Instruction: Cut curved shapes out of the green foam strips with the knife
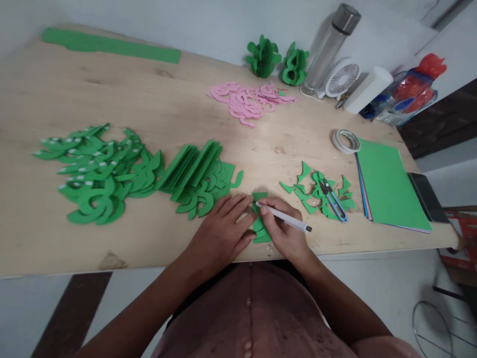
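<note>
Near the table's front edge lies a small green foam or paper piece (262, 232), partly covered by both hands. My left hand (223, 226) rests flat on its left side, fingers stretched out. In my right hand (285, 226) is a slim white pen (286, 217), its tip down at the upper part of the green piece. A curved green cutout seems to lie on that piece, though the fingers hide much of it. Just left of my left hand sit folded green strips (196, 166) and green cutouts (199, 200).
Green scraps (307, 204) with blue thread snips (333, 199) lie right of my hands. Farther right are a tape roll (346, 141), green sheets (391, 184) and a phone (428, 196). Pink cutouts (246, 102), a bottle (328, 54) and a fan (343, 77) stand behind; green cutouts (99, 169) spread left.
</note>
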The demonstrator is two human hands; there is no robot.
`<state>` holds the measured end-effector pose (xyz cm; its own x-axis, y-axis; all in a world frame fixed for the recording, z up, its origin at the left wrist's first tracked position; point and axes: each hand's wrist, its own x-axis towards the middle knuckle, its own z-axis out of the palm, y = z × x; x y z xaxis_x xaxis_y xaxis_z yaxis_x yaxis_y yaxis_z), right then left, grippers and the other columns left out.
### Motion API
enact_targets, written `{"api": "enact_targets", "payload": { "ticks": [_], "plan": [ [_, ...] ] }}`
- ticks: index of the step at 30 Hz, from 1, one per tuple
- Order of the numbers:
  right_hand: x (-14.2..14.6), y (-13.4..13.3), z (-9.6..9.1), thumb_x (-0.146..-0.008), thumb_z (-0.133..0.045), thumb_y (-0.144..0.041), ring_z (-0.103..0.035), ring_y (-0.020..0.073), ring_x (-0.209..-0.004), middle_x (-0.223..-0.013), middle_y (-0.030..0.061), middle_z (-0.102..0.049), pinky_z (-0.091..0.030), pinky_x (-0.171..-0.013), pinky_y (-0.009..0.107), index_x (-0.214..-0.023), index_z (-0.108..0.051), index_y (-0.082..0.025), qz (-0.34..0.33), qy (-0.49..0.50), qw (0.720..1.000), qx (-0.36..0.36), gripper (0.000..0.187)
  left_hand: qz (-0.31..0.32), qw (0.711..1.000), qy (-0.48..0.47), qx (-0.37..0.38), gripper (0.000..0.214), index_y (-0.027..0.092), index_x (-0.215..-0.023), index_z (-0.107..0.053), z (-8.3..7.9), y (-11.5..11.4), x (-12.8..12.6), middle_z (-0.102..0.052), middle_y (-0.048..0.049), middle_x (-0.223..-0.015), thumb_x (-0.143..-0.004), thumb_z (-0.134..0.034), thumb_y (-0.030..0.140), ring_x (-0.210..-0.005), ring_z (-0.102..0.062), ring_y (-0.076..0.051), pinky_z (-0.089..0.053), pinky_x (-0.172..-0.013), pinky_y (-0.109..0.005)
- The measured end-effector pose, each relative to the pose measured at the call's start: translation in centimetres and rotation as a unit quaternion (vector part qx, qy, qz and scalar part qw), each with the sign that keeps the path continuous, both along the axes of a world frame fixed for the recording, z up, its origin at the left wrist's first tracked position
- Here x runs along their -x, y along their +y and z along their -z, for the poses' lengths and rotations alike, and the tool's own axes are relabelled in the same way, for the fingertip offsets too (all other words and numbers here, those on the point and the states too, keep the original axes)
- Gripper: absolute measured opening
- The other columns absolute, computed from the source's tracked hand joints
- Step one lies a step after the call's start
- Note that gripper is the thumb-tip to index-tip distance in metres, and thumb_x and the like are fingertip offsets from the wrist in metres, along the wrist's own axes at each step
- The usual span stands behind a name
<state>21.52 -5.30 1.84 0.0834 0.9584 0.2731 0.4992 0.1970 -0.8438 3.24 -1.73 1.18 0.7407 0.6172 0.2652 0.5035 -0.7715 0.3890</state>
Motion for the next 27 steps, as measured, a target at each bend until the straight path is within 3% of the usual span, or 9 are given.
{"api": "enact_targets", "payload": {
  "ticks": [15, 27],
  "plan": [
    [0.12, -0.11, 0.05, -0.095, -0.056, -0.023, -0.073, 0.0193, -0.091, -0.096, 0.0045, -0.077, -0.060, -0.082, 0.035, -0.101, -0.070, -0.024, -0.001, -0.026, 0.999, -0.018, 0.015, 0.005, 1.000, 0.000, -0.011, 0.027, 0.012, -0.115, -0.064, 0.12, -0.03, -0.03, -0.057, -0.0202, -0.139, -0.094, -0.054, 0.026, -0.133, -0.050, -0.034, -0.043, -0.111, -0.057],
    [0.21, -0.34, -0.28, -0.094, -0.056, -0.023, -0.073, 0.0201, -0.091, -0.096, 0.0051, -0.077, -0.059, -0.083, 0.035, -0.101, -0.070, -0.024, 0.002, -0.030, 1.000, -0.011, 0.016, 0.004, 1.000, 0.001, -0.004, 0.025, 0.016, -0.114, -0.063, 0.15, 0.00, -0.04, -0.057, -0.0178, -0.139, -0.093, -0.055, 0.027, -0.134, -0.049, -0.033, -0.043, -0.112, -0.057]
  ]
}}
